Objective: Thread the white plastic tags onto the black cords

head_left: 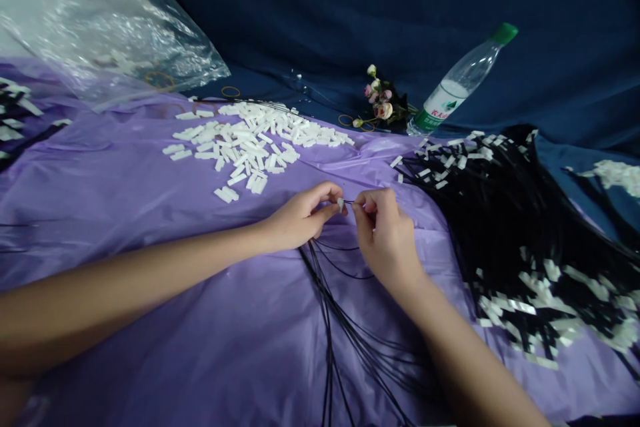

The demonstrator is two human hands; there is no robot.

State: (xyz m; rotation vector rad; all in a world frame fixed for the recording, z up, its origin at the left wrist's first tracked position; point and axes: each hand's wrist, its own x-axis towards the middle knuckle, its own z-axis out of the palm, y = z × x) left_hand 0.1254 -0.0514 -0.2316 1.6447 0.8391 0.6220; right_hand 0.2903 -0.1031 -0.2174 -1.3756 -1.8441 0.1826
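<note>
Left hand [300, 217]: closed in a fingertip pinch on a small white piece [341, 203], near the centre of the view, above a purple sheet [175, 320].
Right hand [387, 230]: just beside the left, thumb and forefinger pinched together on a thin black cord [349, 202]; other fingers curled in.
Thin black cord: short and dark, spanning the narrow gap between the white piece and the right fingertips.
Loose cords [345, 320]: trailing from beneath the left hand toward the lower edge, spread like a fan; cannot tell whether gripped by the hidden fingers.
White pile [260, 140]: scattered over the sheet beyond the left hand, made of many short strips.
Black heap [500, 213]: long cords massed to the right of the right hand, white pieces at both ends.
Bottle [455, 87]: clear, green-capped, slanting rightward in the view, behind the heap.
Flowers [381, 103]: pink and cream, just left of the bottle.
Plastic bag [100, 20]: clear and crumpled, at upper left.
Backdrop [310, 7]: dark blue cloth.
</note>
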